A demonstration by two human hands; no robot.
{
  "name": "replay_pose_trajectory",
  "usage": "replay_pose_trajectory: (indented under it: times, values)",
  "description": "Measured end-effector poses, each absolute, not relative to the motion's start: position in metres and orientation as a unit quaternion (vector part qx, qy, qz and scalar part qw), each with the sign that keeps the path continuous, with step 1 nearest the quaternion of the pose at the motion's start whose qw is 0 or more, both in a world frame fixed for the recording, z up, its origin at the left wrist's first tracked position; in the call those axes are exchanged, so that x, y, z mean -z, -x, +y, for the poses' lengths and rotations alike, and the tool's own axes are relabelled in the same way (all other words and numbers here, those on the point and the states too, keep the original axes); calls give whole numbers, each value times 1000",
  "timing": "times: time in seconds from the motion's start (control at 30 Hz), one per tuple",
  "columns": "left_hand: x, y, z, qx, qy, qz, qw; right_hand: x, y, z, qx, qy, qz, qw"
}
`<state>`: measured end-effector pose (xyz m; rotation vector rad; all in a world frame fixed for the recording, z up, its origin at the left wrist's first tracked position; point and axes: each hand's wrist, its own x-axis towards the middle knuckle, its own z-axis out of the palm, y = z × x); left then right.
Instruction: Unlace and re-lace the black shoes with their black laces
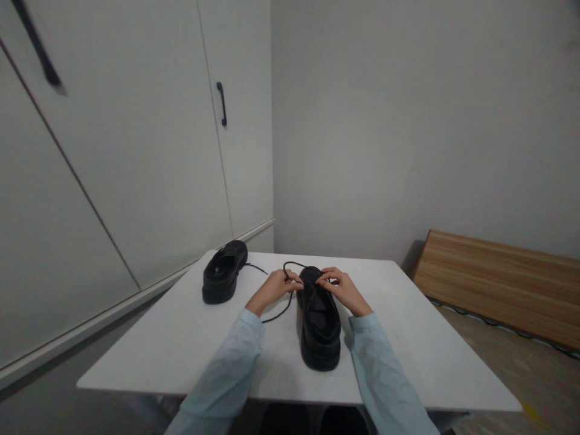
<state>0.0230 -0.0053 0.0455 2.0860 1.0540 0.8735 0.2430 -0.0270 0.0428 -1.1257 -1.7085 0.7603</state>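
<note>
A black lace-up shoe rests on the white table with its heel toward me and its toe pointing away. My left hand is closed in a pinch at the left side of its lacing. A black shoelace runs by those fingers, looping above them and trailing down to the tabletop. On the opposite side, my right hand pinches at the edge of the lacing; what lies between its fingertips is too small to make out. The second black shoe stands farther left, a lace end sticking out to its right.
The white table extends in front of me. White cabinets with dark handles line the left, and a plain wall rises behind. A slanted wooden panel lies to the right, near the floor.
</note>
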Motion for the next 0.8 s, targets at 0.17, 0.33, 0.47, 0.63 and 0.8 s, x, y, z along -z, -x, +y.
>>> replay_pose_trajectory:
  times: [0.17,0.33,0.47,0.63,0.8]
  values:
    - [-50,-21,-8,-320,-788,438,290,-42,-241,-27,-305,457,-704,450]
    - [-49,-20,-9,-285,-823,419,257,-39,-239,-26,-282,463,-723,429]
    - [-49,-19,-9,-278,-826,419,255,-36,-237,-25,-253,478,-733,414]
    - [-51,-21,-10,-266,-827,423,257,-34,-235,-26,-229,490,-738,405]
    - [-51,-24,-9,-250,-832,432,243,-39,-231,-29,-205,499,-750,383]
